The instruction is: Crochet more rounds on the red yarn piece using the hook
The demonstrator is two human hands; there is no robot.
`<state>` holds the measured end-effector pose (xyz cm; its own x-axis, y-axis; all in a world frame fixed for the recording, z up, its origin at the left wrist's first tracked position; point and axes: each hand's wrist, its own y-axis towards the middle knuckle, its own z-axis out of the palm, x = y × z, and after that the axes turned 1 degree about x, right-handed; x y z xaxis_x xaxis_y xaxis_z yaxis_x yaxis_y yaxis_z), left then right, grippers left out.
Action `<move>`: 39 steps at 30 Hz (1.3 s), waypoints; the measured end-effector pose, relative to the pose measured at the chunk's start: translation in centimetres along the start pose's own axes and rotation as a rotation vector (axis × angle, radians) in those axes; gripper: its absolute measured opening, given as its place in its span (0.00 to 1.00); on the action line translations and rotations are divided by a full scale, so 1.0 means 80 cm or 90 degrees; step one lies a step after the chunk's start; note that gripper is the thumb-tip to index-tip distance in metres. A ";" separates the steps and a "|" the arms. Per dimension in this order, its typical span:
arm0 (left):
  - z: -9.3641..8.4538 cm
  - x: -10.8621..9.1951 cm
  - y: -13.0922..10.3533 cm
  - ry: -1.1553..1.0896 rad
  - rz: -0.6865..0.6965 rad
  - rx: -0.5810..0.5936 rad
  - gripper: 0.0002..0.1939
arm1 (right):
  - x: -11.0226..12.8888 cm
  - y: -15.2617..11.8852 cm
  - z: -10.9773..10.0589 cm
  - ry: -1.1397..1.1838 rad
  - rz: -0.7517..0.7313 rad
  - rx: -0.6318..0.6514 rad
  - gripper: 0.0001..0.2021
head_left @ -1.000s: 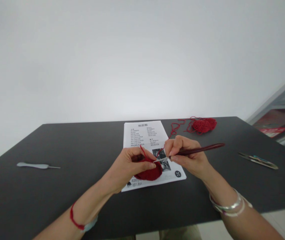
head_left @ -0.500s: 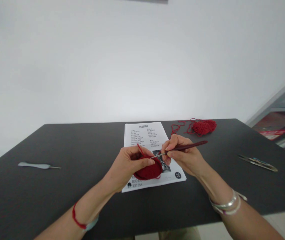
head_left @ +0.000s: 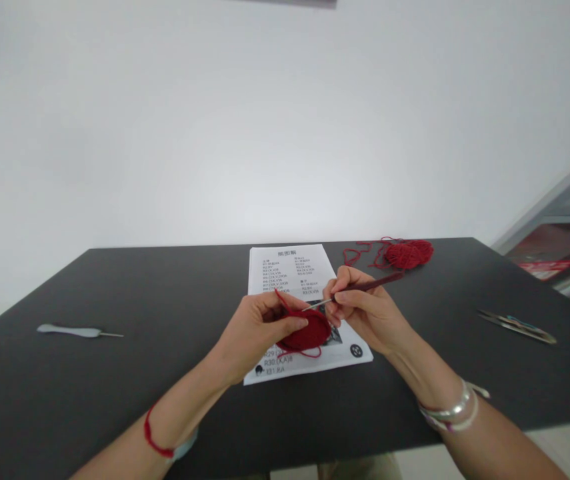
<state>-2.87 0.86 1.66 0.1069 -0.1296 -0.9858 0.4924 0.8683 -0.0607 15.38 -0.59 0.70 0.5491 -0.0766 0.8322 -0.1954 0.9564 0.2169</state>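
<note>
Since the earlier frame, the red crocheted piece (head_left: pixel 317 328) shifts a little rightward, and less of the dark red hook's handle (head_left: pixel 375 283) shows beyond the right hand (head_left: pixel 372 317). At the far left of the bench (head_left: pixel 165 287) lies 1 pale-handled tool (head_left: pixel 68 331) with a thin metal tip. Next, the left hand (head_left: pixel 252 330) pinches the piece's upper rim above the printed sheets (head_left: pixel 332 360), 1 strand rising beside its fingers. The right hand grips the hook, its metal tip at that rim; whether it catches yarn, I cannot tell. The step looks like working 1 stitch; the next move calls for a firm left pinch and a controlled tip. Farther right lie the red yarn ball (head_left: pixel 409 254), then the snips (head_left: pixel 517 327).
</note>
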 end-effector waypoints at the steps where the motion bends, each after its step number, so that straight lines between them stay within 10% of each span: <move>1: 0.000 0.000 0.000 0.008 0.001 -0.012 0.05 | 0.001 0.000 0.000 -0.004 -0.010 0.006 0.07; 16: -0.001 -0.001 0.002 0.079 0.030 -0.093 0.05 | 0.000 -0.003 -0.014 -0.153 -0.155 0.076 0.06; 39: -0.005 0.003 0.000 0.150 0.070 -0.048 0.03 | 0.007 -0.003 -0.002 -0.083 -0.034 0.043 0.08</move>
<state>-3.20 1.07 1.37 -0.0514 0.0752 -0.9958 0.4217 0.9055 0.0466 15.88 -0.79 1.05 0.4516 -0.1672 0.8764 -0.2248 0.9293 0.2931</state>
